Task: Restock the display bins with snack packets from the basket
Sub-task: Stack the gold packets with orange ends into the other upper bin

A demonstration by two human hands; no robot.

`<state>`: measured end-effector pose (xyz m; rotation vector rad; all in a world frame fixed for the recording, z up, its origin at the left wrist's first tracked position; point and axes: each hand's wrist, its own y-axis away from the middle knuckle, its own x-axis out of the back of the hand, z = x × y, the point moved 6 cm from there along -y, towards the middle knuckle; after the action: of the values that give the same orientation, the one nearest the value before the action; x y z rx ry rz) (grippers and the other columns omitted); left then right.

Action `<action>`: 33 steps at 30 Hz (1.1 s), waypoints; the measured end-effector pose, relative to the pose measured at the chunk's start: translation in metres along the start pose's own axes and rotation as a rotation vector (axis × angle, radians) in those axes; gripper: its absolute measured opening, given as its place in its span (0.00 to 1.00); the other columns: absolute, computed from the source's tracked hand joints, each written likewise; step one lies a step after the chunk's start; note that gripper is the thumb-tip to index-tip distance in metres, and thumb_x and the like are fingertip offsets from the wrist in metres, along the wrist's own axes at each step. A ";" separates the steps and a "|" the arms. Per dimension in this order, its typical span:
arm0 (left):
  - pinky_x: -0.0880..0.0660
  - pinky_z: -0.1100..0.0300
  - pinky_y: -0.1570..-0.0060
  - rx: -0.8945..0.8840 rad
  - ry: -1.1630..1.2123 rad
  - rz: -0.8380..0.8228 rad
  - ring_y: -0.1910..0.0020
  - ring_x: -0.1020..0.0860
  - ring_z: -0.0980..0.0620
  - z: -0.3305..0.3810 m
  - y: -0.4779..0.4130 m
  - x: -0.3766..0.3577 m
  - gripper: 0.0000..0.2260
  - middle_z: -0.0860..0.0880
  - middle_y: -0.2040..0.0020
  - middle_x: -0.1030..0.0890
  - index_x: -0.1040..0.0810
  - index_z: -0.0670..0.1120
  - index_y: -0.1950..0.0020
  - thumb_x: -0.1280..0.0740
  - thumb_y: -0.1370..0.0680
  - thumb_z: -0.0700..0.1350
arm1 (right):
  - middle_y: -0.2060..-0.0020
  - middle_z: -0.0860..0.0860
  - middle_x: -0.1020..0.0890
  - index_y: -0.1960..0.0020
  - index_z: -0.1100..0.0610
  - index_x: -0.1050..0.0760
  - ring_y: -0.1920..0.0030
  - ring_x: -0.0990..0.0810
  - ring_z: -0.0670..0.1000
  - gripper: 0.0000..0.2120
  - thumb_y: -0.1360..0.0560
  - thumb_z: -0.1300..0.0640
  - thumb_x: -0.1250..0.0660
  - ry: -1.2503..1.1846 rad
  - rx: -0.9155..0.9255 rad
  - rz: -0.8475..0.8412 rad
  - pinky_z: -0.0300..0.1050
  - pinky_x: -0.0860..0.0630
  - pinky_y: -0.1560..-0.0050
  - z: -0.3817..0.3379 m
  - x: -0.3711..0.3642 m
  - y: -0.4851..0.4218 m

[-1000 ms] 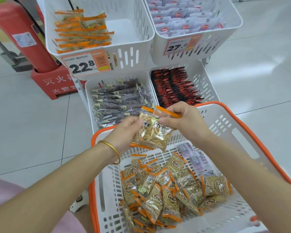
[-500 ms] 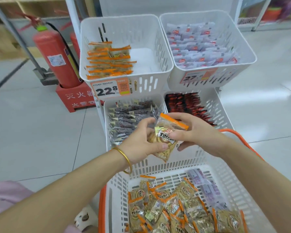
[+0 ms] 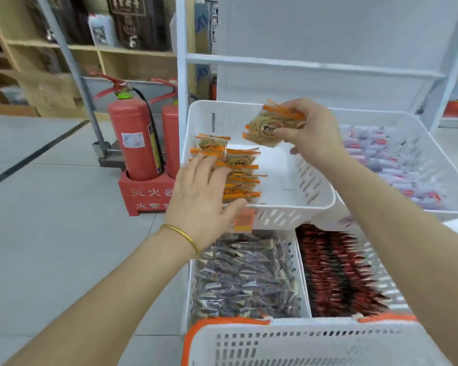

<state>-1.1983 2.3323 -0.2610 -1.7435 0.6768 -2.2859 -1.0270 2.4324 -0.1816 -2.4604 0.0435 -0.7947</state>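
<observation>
Head view: orange-edged snack packets [image 3: 266, 128] are pinched between the thumb and curled fingers [image 3: 299, 108] of the right hand [image 3: 312, 133], at centre frame above the upper-left display bin [image 3: 296, 207]. The left hand [image 3: 198, 191] rests with straight fingers on the packet row [image 3: 242, 175] inside that bin. The basket [image 3: 302, 339] is at the bottom edge, and a fire extinguisher [image 3: 132, 138] stands on the tiled floor [image 3: 50, 220] at left.

Both bare forearms [image 3: 117, 281] extended forward. The left grip [image 3: 198, 196] lay palm down, fingers straight and spread. The right grip [image 3: 311, 133], higher, pinched snack packets [image 3: 271, 126] between thumb and fingers.
</observation>
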 end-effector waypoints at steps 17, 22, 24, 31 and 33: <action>0.44 0.39 0.31 0.027 -0.075 -0.033 0.29 0.35 0.40 -0.019 0.000 -0.025 0.27 0.42 0.33 0.28 0.26 0.46 0.37 0.50 0.23 0.62 | 0.31 0.52 0.32 0.29 0.51 0.35 0.36 0.30 0.54 0.25 0.24 0.66 0.49 0.046 -0.373 -0.484 0.50 0.30 0.42 0.051 -0.105 -0.056; 0.44 0.41 0.29 -0.044 -0.042 0.040 0.30 0.35 0.41 -0.007 0.009 -0.003 0.25 0.42 0.34 0.28 0.26 0.44 0.38 0.48 0.23 0.59 | 0.36 0.52 0.26 0.33 0.54 0.30 0.45 0.28 0.46 0.22 0.24 0.68 0.45 -0.057 -0.159 -0.260 0.34 0.32 0.50 0.014 -0.048 -0.009; 0.40 0.44 0.32 -0.119 -0.019 0.086 0.33 0.33 0.41 0.009 0.021 0.009 0.22 0.42 0.36 0.27 0.25 0.43 0.40 0.45 0.24 0.57 | 0.43 0.50 0.23 0.38 0.52 0.28 0.48 0.24 0.47 0.22 0.28 0.67 0.44 -0.168 -0.104 -0.184 0.31 0.30 0.52 -0.002 -0.019 0.036; 0.28 0.43 0.42 -0.349 -0.045 -0.364 0.38 0.29 0.40 0.069 0.109 -0.039 0.22 0.42 0.39 0.25 0.24 0.43 0.42 0.46 0.26 0.54 | 0.49 0.45 0.21 0.48 0.45 0.26 0.51 0.20 0.48 0.17 0.30 0.64 0.40 -0.271 -0.408 -0.412 0.46 0.24 0.52 0.051 -0.005 0.265; 0.25 0.41 0.46 -0.395 -0.099 -0.516 0.40 0.27 0.39 0.082 0.142 -0.063 0.21 0.42 0.38 0.24 0.23 0.44 0.42 0.44 0.27 0.54 | 0.48 0.48 0.21 0.49 0.46 0.26 0.51 0.20 0.50 0.18 0.25 0.69 0.41 -0.247 -0.572 -0.467 0.46 0.24 0.54 0.089 -0.014 0.328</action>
<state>-1.1203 2.2134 -0.3642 -2.4405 0.7727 -2.4784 -0.9466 2.2000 -0.4168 -3.1585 -0.4724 -0.7257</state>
